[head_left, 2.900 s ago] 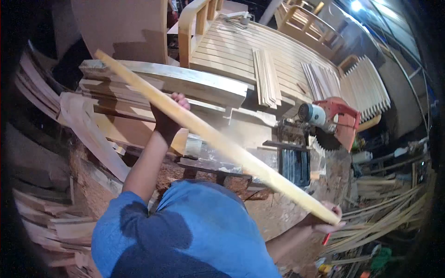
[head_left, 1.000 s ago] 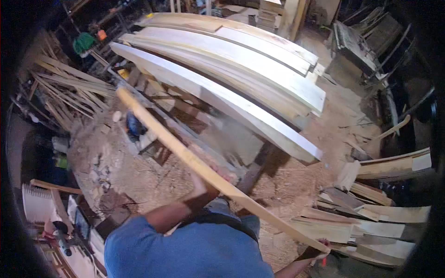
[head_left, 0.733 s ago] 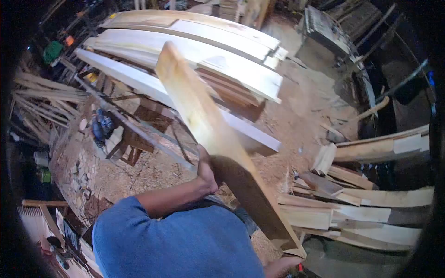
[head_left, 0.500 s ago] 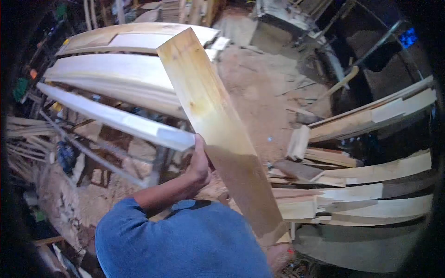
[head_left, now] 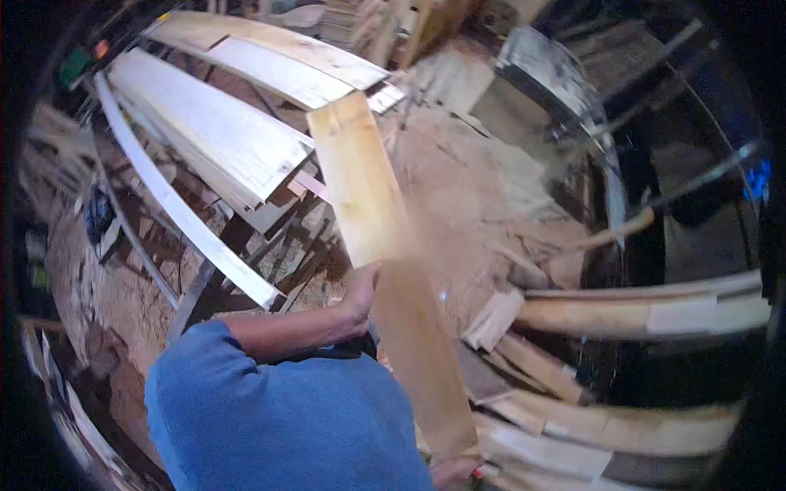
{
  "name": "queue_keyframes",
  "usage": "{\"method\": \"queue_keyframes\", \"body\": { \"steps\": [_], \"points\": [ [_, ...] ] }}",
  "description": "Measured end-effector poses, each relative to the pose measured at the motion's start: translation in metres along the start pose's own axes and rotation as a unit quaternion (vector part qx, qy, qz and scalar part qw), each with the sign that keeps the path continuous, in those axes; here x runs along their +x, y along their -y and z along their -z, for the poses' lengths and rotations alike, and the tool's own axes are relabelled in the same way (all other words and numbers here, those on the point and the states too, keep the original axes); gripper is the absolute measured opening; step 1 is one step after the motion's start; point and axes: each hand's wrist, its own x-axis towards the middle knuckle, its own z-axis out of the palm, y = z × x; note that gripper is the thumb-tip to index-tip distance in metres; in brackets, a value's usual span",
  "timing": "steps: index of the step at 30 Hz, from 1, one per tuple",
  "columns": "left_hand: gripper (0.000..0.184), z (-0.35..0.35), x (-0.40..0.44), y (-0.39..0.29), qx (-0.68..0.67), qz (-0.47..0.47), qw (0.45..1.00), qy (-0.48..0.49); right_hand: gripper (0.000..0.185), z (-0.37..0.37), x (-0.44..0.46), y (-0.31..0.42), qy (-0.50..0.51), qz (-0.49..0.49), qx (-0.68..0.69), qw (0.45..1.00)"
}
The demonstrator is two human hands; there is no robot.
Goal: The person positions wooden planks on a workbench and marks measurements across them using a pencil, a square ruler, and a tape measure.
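Note:
A long, flat wooden board (head_left: 360, 180) slants up and away in front of my body, pale with a knot or two. My left hand (head_left: 360, 299) grips its left edge near the middle, thumb upward. At the board's near end is my right hand (head_left: 454, 469), closed at the bottom corner and partly hidden behind it. A small red thing shows beside that hand, too blurred to name. The board's far tip overlaps the view of pale planks (head_left: 221, 123) lying on supports at the left.
A long narrow strip (head_left: 176, 204) curves beside those planks. Stacked boards (head_left: 647, 315) lie at the right, with shorter offcuts (head_left: 494, 321) near them. Dusty ground (head_left: 458, 188) runs between. A grey box-like block (head_left: 540, 74) stands at the back right.
The view has turned, and the planks at left now appear tilted more steeply. The board's far end has come lower in view and slightly right. Both hands stay on it.

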Motion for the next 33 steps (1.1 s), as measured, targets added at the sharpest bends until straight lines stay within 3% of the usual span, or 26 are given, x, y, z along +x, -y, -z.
{"method": "queue_keyframes", "body": {
  "steps": [3,7,10,13,17,22,25,26,31,33],
  "points": [
    [0.044,-0.018,0.064,-0.005,-0.066,0.038,0.995,-0.058,0.035,-0.1,0.055,-0.02,0.036,-0.019,-0.033,0.999],
    [0.045,-0.053,0.151,-0.038,-0.087,0.016,0.995,-0.041,0.035,-0.247,0.116,-0.049,0.089,-0.033,-0.061,0.994],
    [0.046,-0.061,0.252,-0.042,-0.129,-0.02,0.987,-0.09,0.035,-0.362,0.151,-0.063,0.125,-0.042,-0.066,0.989],
    [0.046,-0.078,0.309,-0.087,-0.127,-0.014,0.987,-0.096,0.035,-0.473,0.175,-0.073,0.161,-0.05,-0.083,0.982],
    [0.054,-0.109,0.346,-0.152,-0.211,-0.089,0.961,-0.156,0.035,-0.599,0.199,-0.105,0.205,-0.07,-0.091,0.972],
    [0.082,-0.11,0.417,-0.187,-0.301,-0.284,0.887,-0.203,0.035,-0.755,0.22,-0.173,0.249,-0.106,-0.112,0.956],
    [0.091,-0.111,0.45,-0.203,-0.354,-0.3,0.85,-0.249,0.035,-0.866,0.234,-0.225,0.293,-0.133,-0.141,0.936],
    [0.092,-0.116,0.462,-0.212,-0.379,-0.298,0.82,-0.309,0.036,-0.905,0.237,-0.243,0.307,-0.146,-0.145,0.929],
    [0.076,-0.134,0.518,-0.234,-0.456,-0.411,0.693,-0.377,0.036,-1.114,0.226,-0.311,0.388,-0.199,-0.168,0.884],
    [0.074,-0.185,0.513,-0.278,-0.503,-0.429,0.62,-0.422,0.036,-1.195,0.194,-0.338,0.43,-0.224,-0.172,0.857]
  ]
}}
